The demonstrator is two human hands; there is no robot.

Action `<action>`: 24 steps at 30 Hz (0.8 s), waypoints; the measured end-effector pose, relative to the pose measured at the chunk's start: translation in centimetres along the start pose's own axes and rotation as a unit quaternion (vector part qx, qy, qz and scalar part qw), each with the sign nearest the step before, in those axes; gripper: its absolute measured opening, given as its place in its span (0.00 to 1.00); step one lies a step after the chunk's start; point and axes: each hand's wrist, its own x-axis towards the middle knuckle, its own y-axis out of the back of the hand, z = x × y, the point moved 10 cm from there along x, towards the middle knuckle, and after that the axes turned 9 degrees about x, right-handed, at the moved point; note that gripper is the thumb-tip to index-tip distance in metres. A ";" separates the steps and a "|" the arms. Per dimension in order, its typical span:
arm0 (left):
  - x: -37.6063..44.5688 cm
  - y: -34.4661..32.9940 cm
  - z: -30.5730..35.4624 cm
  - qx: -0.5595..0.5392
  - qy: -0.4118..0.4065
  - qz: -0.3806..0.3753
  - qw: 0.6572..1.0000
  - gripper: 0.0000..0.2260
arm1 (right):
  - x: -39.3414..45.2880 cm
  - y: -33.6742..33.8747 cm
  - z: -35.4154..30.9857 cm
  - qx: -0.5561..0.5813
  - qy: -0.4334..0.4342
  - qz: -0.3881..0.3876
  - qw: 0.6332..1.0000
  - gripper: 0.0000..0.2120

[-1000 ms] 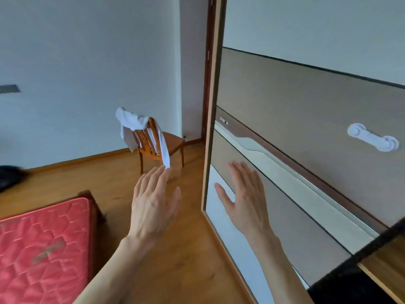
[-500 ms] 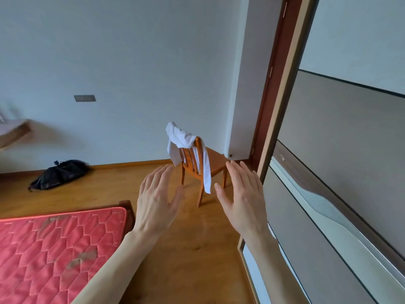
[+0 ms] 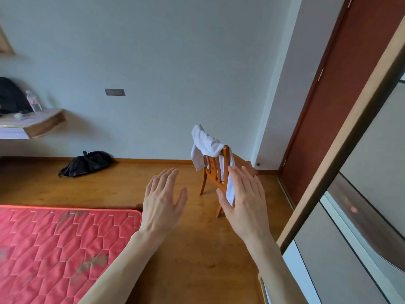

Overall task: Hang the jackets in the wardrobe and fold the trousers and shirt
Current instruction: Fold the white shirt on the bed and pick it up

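Step in hand, as judged: approach and collect the white garment. Both the left hand and the right hand are raised with fingers extended, holding nothing. Close on the chair, then lift the garment clear of the top rail before pulling, so that it does not snag. The garment is thin, crumpled cloth, draped over the chair back, one strip hanging low. The chair stands on the floor near the wall, beside the wardrobe.
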 end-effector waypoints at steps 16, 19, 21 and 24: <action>19.4 -13.6 -13.4 -0.021 -0.008 -0.003 1.000 0.24 | 17.5 -18.0 4.8 0.047 -0.103 -0.016 0.993 0.32; 21.4 -16.7 -14.8 -0.027 -0.006 -0.022 0.999 0.23 | 19.3 -20.8 6.3 0.041 -0.120 -0.027 0.992 0.33; 22.5 -18.8 -15.0 -0.031 -0.013 -0.033 0.999 0.22 | 20.3 -22.1 7.4 0.031 -0.129 -0.032 0.991 0.34; 24.3 -22.6 -14.9 -0.037 -0.030 -0.055 0.997 0.22 | 21.9 -23.9 9.8 0.024 -0.145 -0.028 0.989 0.35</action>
